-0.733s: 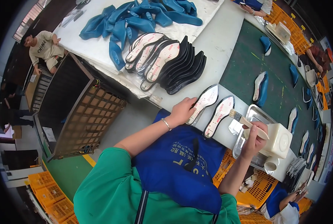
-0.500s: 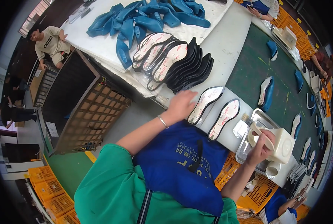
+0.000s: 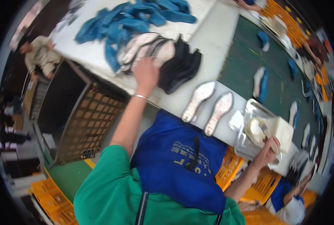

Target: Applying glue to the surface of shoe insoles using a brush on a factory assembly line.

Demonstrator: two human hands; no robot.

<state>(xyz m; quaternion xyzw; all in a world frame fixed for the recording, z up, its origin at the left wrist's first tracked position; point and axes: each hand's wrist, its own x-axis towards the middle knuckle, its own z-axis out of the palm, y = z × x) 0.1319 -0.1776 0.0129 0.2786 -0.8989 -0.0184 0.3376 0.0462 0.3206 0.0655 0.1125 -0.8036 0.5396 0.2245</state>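
Note:
My left hand [image 3: 146, 73] lies on the pile of white-faced insoles [image 3: 163, 51] at the table's near edge; its fingers are blurred, so I cannot tell if they grip one. A stack of black insoles [image 3: 180, 67] fans out just right of it. My right hand [image 3: 265, 153] is closed round the pale handle of a flat brush [image 3: 264, 129]. Its bristles point into the round mouth of a cream glue container [image 3: 283, 133], which stands in a metal tray [image 3: 240, 144]. Between my hands, two white insoles with dark rims, one [image 3: 198, 98] left of the other [image 3: 220, 112], lie side by side.
Blue shoe lasts [image 3: 137, 18] are heaped on the white-covered table. A green conveyor belt [image 3: 242, 63] carries lasts with insoles on the right. Below left stands a lattice-sided rack [image 3: 95, 120]; orange crates [image 3: 260, 189] are under the bench. Other people sit or work around.
My left hand has moved from beside the two separate insoles up and left onto the insole pile. My right hand has lowered the brush to the glue container's mouth. The view has shifted slightly.

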